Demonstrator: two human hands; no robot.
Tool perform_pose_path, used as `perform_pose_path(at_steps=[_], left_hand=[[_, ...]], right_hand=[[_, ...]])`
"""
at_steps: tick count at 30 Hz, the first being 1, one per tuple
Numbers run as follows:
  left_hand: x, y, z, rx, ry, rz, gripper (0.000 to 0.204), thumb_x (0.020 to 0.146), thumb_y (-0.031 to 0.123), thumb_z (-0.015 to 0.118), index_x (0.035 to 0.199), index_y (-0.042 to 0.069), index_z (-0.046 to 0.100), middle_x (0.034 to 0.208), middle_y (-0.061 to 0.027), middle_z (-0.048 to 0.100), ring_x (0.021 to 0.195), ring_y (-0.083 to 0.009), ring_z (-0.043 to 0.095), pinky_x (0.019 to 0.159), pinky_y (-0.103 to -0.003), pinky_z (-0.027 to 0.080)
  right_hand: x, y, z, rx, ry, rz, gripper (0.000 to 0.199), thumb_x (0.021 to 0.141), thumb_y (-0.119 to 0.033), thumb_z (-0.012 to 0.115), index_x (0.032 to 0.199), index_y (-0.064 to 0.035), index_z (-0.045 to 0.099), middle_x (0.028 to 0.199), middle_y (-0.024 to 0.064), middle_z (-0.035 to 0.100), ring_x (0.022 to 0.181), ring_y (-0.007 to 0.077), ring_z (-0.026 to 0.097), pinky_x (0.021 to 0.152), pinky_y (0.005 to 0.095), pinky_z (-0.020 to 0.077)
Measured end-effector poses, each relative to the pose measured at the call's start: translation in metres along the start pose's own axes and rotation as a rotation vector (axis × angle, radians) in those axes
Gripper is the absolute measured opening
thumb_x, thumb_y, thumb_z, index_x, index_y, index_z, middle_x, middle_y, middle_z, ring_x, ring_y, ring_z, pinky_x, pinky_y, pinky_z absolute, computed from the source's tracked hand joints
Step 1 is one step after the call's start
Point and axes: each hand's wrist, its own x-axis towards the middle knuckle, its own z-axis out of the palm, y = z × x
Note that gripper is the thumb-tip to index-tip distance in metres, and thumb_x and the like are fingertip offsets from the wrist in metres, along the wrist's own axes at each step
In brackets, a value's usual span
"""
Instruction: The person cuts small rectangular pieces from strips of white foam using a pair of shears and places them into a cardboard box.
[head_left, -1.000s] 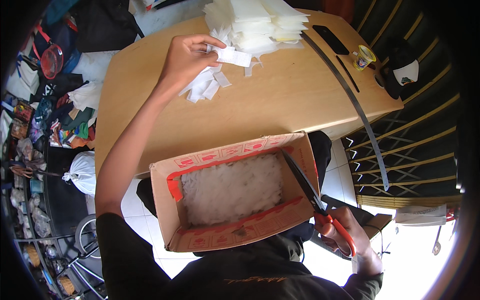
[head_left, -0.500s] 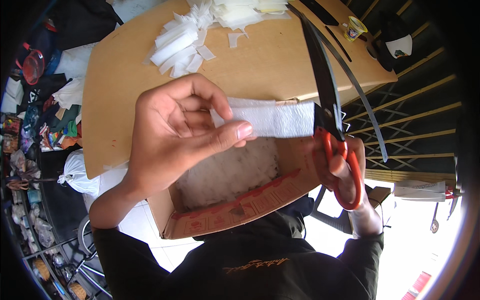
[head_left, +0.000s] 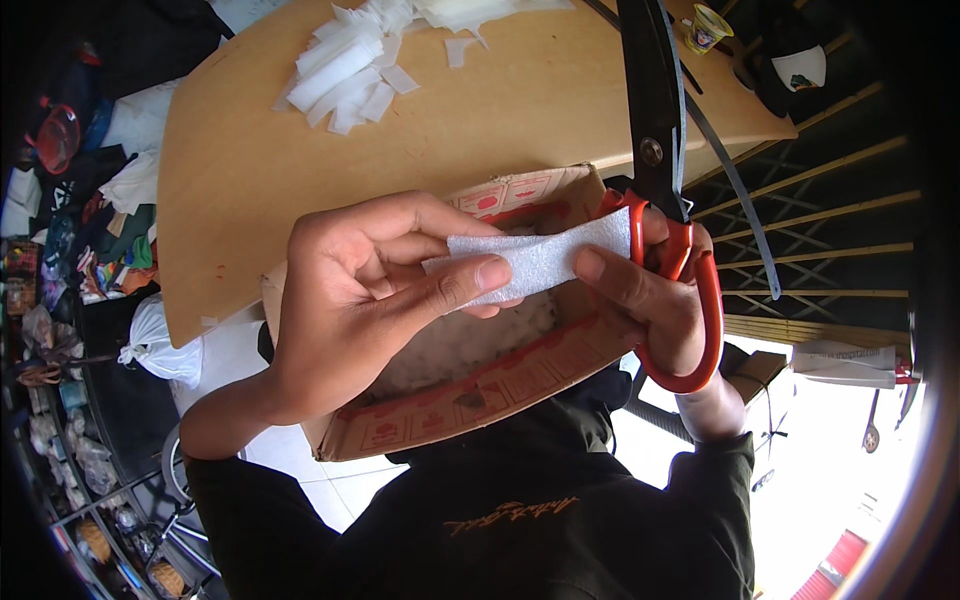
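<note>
Pinching left grip [head_left: 350, 280]: I had my thumb on top and my fingers underneath, squeezing the left end of a white strip [head_left: 550, 258].
Right grip [head_left: 665, 300]: I had my fingers wrapped around the orange handles of the big scissors [head_left: 652, 150], and my thumb lay on the right end of the strip. I could not tell how my fingers sat behind it.
White strip: It was up above the cardboard box [head_left: 455, 415], between my two grips, with its right end a bit higher. Two layers showed at the left end. I could not tell if it was one folded piece or two pieces.
Scissors: The black blades pointed away from me.
Box: It was between my body and the table [head_left: 500, 120], with lots of soft white bits [head_left: 430, 355] inside.
Table: A messy pile of white strips [head_left: 345, 75] lay on the far side, and one small white piece [head_left: 458, 50] lay just beside it.
Right side: A long grey band [head_left: 745, 205] stuck out past the table's edge. A small yellow cup [head_left: 707, 30] stood near a black and white cap [head_left: 800, 68].
Left side: A tied white bag [head_left: 163, 342] sat near the table.
</note>
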Motion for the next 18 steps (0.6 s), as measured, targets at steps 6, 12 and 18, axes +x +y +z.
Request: perform_pose_path(at_steps=[6,12,18], left_hand=[[0.003,-0.004,0.003,0.01,0.016,0.061,0.031,0.089,0.0,0.06,0.117,-0.013,0.054,0.104,-0.025,0.065,0.087,-0.0262,0.069,0.077,-0.035,0.059],[0.004,-0.001,0.003,-0.075,0.049,-0.002,0.042,0.086,0.004,0.066,0.123,-0.013,0.052,0.11,-0.0246,0.064,0.1,-0.0247,0.064,0.087,-0.035,0.053],[0.005,-0.011,0.006,-0.023,0.004,0.133,0.045,0.084,0.0,0.067,0.123,-0.012,0.051,0.117,-0.0239,0.061,0.109,-0.0231,0.06,0.094,-0.034,0.048]], right_hand=[[0.0,0.003,0.001,-0.024,0.06,-0.011,0.02,0.081,-0.016,0.075,0.086,0.0022,0.066,0.051,-0.0023,0.051,0.041,0.0038,0.041,0.041,0.0204,0.0283],[0.0,0.002,-0.002,0.005,0.043,0.045,0.02,0.081,-0.017,0.075,0.081,0.0011,0.065,0.049,-0.0029,0.048,0.039,0.0043,0.04,0.04,0.0211,0.028],[0.001,0.001,0.005,0.008,0.02,0.04,0.02,0.083,-0.017,0.072,0.077,-0.0007,0.063,0.048,-0.0028,0.047,0.038,0.0046,0.039,0.04,0.0215,0.0257]])
